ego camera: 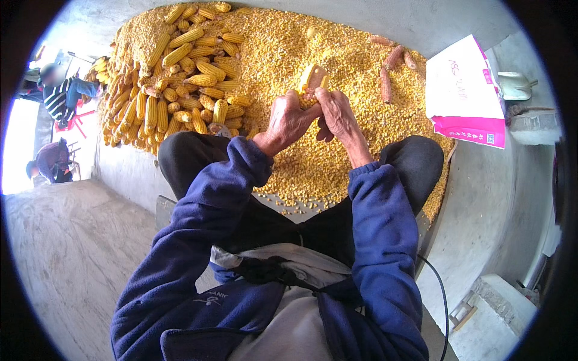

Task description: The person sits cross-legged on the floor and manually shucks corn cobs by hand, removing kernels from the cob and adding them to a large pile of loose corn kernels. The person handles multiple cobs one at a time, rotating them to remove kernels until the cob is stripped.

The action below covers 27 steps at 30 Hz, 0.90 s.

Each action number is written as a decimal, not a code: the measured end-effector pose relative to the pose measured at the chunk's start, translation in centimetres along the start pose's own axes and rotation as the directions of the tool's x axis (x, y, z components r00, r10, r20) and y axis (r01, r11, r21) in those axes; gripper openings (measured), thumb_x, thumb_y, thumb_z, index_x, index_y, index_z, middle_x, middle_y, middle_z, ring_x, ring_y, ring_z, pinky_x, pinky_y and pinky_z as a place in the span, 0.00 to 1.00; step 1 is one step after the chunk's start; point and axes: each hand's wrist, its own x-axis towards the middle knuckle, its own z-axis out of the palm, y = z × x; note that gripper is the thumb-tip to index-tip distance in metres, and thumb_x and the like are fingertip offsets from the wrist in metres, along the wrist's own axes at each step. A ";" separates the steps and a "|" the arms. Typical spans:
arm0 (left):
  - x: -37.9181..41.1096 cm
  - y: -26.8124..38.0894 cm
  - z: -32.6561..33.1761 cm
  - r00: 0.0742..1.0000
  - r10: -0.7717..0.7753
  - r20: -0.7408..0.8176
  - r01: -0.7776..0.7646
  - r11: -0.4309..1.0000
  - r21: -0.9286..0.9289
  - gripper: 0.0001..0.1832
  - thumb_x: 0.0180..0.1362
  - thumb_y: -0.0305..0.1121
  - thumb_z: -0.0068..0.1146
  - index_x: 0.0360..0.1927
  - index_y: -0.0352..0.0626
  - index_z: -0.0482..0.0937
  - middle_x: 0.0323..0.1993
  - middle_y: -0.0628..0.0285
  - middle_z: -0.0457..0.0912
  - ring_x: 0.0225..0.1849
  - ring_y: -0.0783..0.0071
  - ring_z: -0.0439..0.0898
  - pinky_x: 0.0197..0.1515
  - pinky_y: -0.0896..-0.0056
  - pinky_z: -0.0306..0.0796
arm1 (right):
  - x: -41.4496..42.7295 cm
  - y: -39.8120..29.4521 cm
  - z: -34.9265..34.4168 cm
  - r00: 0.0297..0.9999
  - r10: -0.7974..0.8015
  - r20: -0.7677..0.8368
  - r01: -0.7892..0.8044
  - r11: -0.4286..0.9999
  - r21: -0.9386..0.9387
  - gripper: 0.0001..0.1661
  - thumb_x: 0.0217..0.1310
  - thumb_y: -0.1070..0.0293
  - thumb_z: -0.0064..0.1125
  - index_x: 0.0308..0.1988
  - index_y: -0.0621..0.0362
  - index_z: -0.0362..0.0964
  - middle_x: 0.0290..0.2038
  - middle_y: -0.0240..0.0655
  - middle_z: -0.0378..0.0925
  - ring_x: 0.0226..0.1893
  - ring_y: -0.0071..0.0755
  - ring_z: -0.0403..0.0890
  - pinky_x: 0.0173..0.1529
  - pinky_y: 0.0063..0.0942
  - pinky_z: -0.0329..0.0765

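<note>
Between my two hands is a partly shelled corn cob [312,80], its reddish core bare along the middle and yellow kernels left along the sides. My left hand [291,116] grips its near end from the left. My right hand [335,113] holds the same end, with the thumb up against the kernels. Under both hands spreads a thick layer of loose corn kernels [280,54]. To the left, unshelled ears of corn [198,80] lie in a large heap.
Several bare cobs [385,85] lie at the right on the kernels. Beyond them stands a white and pink printed bag [465,90], near a metal dustpan [515,85]. A black cable [440,280] runs by my right side. Two people [63,94] are at the far left.
</note>
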 end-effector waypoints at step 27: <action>-0.1 1.2 -0.7 0.999 -0.032 0.032 0.032 0.999 0.009 0.30 0.51 0.51 0.66 0.25 0.25 0.75 0.19 0.41 0.79 0.21 0.47 0.81 0.23 0.55 0.72 | -0.1 -0.5 -0.4 0.996 0.087 0.027 -0.090 0.990 0.108 0.46 0.56 0.26 0.50 0.30 0.68 0.74 0.12 0.36 0.70 0.10 0.35 0.78 0.11 0.26 0.74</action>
